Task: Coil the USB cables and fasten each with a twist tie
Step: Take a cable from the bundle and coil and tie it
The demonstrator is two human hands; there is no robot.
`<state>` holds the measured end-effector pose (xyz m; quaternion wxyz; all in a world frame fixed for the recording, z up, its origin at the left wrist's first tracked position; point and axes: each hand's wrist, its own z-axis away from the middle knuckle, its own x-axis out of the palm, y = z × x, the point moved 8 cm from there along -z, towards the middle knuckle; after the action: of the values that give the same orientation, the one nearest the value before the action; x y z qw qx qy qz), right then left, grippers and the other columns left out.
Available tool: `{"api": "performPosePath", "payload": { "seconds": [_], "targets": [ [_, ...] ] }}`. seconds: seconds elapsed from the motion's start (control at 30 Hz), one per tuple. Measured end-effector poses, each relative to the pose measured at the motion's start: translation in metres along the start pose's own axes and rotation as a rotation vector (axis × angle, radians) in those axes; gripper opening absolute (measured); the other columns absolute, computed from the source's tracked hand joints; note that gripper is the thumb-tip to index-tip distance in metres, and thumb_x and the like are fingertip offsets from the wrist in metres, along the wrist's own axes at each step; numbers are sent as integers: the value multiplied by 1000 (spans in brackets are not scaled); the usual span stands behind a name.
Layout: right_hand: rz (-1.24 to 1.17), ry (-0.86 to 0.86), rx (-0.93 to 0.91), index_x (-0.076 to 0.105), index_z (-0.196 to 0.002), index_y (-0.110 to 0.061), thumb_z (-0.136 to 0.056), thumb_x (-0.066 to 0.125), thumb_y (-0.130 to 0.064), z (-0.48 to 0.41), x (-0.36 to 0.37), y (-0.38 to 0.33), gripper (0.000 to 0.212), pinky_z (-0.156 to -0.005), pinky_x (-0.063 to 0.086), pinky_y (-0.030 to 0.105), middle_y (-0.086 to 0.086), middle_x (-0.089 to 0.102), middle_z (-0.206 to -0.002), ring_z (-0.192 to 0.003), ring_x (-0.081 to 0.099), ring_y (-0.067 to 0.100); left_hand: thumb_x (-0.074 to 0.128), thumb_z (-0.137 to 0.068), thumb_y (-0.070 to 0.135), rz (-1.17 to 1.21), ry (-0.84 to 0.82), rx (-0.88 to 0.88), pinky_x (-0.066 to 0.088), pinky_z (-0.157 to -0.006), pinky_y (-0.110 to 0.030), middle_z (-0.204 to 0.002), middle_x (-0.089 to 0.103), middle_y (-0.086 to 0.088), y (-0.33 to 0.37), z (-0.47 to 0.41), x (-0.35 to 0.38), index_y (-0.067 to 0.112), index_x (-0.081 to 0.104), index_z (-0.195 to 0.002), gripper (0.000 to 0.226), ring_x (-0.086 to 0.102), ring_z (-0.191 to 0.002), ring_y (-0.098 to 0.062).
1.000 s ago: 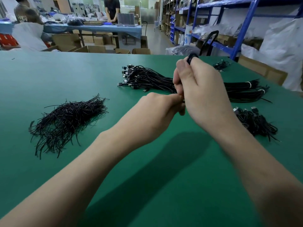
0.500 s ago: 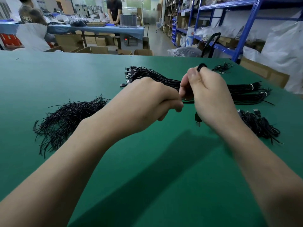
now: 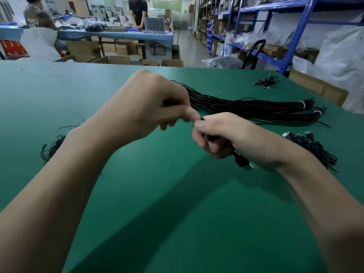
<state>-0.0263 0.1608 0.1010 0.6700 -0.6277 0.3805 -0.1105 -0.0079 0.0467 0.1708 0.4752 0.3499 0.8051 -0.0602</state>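
The coiled USB cable [image 3: 241, 162] is above the table [image 3: 177, 203], clamped in my right hand [image 3: 222, 133], plug protruding below. My left hand [image 3: 149, 103] pinches what appears to be the twist tie [image 3: 201, 118]. Recommended: grip the coil firmly; turn the tie ends snug.

Both bare forearms reach forward from the lower corners and converge at centre. Left hand [image 3: 149, 107]: back toward the camera, fingers curled, thumb extended to the right, its tip just beside the right thumb; what it pinches, if anything, cannot be made out. Right hand [image 3: 222, 133]: slightly lower, fingers wrapped round a black cable [image 3: 243, 163], wrist bent inward.
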Motion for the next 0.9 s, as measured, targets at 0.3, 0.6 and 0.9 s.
{"api": "performPosePath", "payload": {
  "seconds": [0.3,0.6,0.9],
  "targets": [
    [-299,-242,-11,47,-76,-15,-102,39,-28,11,11,-4,30,-49,19,24,-1,23,-61,-54,19,16,69,-86,40,320,-111,-25,55,-82,-28,-93,76,14,-4,2,12,28,78,-100,20,70,-90,-7],
    [-303,-294,76,59,-77,-14,-102,44,-28,15,12,8,32,-51,30,22,-3,27,-56,-52,29,15,74,-78,47,284,-192,0,47,-75,-14,-86,76,16,-2,3,17,30,80,-90,22,70,-86,-4],
    [-43,-10,67,58,-87,-2,-107,41,-22,4,-13,14,33,-54,37,22,-1,38,-55,-53,40,15,71,-79,51,203,-131,-69,48,-62,-19,-79,73,20,-14,2,28,30,81,-91,26,66,-68,-8]
  ]
}}
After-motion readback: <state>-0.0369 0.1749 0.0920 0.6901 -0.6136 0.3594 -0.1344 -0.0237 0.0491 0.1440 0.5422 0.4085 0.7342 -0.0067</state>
